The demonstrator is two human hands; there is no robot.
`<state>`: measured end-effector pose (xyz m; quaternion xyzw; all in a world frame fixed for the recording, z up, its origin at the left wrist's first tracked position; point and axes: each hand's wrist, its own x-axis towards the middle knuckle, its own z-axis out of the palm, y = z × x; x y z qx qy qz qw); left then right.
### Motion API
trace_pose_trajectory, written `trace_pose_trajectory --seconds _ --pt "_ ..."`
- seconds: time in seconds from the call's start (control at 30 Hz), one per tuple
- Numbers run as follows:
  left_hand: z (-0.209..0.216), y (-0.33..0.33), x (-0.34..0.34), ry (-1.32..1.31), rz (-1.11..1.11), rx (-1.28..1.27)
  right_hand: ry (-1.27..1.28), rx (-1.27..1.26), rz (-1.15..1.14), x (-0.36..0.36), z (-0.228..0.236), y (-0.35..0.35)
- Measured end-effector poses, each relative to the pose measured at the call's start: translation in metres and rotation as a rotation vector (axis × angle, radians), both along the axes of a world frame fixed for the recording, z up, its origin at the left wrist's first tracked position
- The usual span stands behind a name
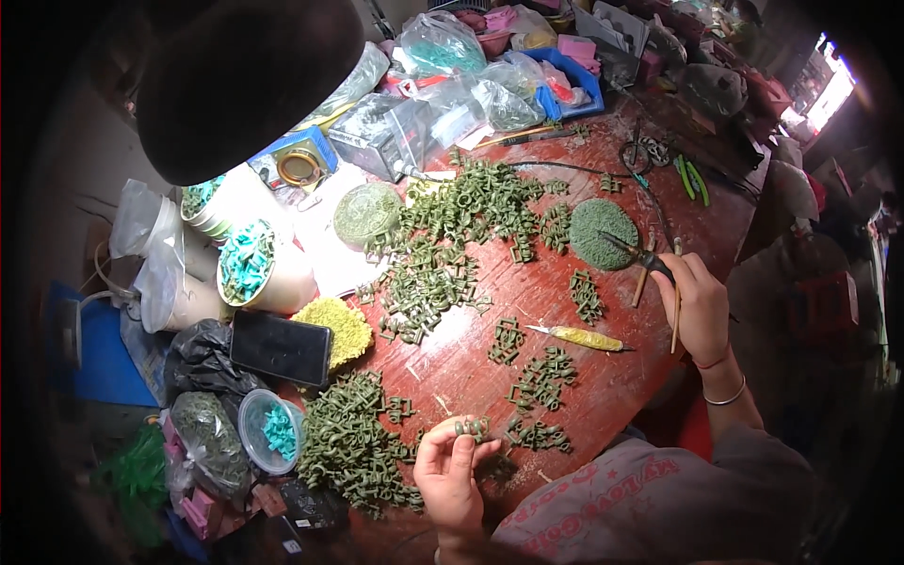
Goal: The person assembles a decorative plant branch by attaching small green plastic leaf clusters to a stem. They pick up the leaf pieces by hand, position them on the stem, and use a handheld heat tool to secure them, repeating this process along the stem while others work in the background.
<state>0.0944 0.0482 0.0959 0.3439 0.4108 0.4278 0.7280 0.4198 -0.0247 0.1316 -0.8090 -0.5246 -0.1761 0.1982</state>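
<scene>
Plainly, pinched piece: small green openwork piece [473, 429] between thumb and fingers of the left hand [450, 482], clamped on it, low over the near edge of the red worktop [443, 372]. Looks slight; too hard a squeeze could bend or snap it, I'd judge.
Drop risk: loose green pieces [541, 377] lie just beyond that hand. If the grip slackens, the piece could be lost among its lookalikes.
Tool tip: dark slim-tipped tool [652, 261], tip at the round green pad [604, 234]. A slip across could scratch a piece or prick a finger. Whether it is hot, cannot tell.
Cable: black cable [584, 169] crosses the far side; a snag might jerk the tool, if it feeds it.
Yellow-handled blade: knife [581, 337] bare between the hands; a careless crossing reach could nick skin.
Right hand: closed round the tool [702, 306], forearm rising from lower right. Thin stick [675, 320] beside the fingers; held or not, unclear.
Left wrist: low, fingertips up, thumb toward me.
</scene>
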Motion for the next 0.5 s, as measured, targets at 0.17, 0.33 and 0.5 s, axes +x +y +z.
trace_pose_trajectory --seconds 0.17,0.33,0.5 --pt "0.008 0.001 0.004 0.016 -0.005 -0.050 0.146 0.228 0.200 -0.016 0.001 0.011" --pt "0.000 0.001 0.006 -0.020 -0.032 -0.078 0.336 0.171 0.626 -0.056 -0.010 0.011" --pt "-0.004 0.003 0.001 -0.037 -0.038 -0.100 0.549 0.112 0.753 -0.077 -0.026 0.016"
